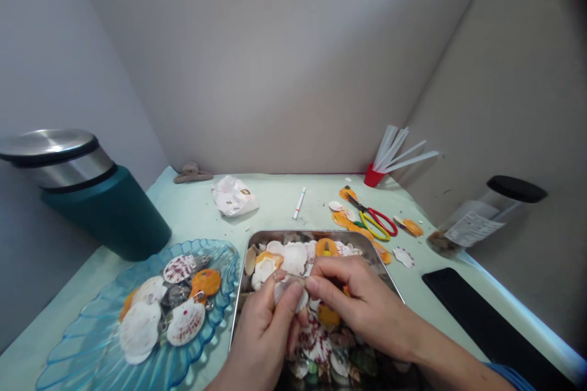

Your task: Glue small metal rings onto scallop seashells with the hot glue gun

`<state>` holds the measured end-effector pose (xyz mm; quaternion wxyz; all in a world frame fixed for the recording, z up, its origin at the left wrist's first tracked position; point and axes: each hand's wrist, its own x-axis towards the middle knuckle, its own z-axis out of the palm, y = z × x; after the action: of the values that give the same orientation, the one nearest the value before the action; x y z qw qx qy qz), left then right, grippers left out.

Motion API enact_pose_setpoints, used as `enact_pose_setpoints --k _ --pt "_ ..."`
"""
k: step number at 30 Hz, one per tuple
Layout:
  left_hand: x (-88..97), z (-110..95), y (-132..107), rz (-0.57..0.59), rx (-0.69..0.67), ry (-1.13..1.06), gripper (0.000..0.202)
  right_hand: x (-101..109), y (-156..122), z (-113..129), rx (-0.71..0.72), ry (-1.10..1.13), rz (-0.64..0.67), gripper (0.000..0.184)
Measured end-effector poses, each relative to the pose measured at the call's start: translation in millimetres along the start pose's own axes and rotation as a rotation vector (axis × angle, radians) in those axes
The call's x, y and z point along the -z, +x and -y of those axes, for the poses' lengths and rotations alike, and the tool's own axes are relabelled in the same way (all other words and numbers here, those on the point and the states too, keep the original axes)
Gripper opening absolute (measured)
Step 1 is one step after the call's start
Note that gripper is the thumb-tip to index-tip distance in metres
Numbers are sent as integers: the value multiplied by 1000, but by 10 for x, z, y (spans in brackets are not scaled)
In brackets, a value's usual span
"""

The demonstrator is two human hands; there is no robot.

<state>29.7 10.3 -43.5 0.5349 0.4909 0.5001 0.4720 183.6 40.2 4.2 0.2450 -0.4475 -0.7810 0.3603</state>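
Observation:
Between my two hands is a small whitish seashell [297,298]. My left hand [263,324] is closed around it, with the thumb pressed on its face. My right hand [367,302] pinches thumb and forefinger together at the shell's upper right edge; whatever is in that pinch is too small to make out. Both hands are above a metal tray [312,233] filled with shells, some white, some orange and some with reddish-brown markings. My forearms and hands hide part of the tray's contents.
Left stands a blue scalloped dish [82,342] of shells, with a green bottle [112,214] behind. Further back lie a crumpled white packet [235,197] and a marker [299,203]. Right are scissors [373,220], a red cup [373,176] with white sticks, a lidded jar [477,223] and a black phone-like slab [486,321].

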Motion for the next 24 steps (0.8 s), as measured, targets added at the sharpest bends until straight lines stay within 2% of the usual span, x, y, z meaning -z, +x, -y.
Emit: enact_pose_setpoints --k 10,13,15,18,21,24 --pt "23 -9 21 34 37 -49 37 -31 20 -23 0 -25 -11 32" --pt "29 -7 41 48 85 -93 39 -41 31 -30 28 -103 -73 30" --pt "31 -1 51 46 110 -103 41 -44 30 -42 78 -138 -174 22" --pt "26 17 54 34 103 -115 40 -52 8 -63 236 -159 -297 5" --pt "14 38 46 53 62 -129 38 -79 -13 -81 369 -207 -339 17" --pt "8 50 36 107 35 -135 37 -113 -17 -90 421 -271 -368 19"
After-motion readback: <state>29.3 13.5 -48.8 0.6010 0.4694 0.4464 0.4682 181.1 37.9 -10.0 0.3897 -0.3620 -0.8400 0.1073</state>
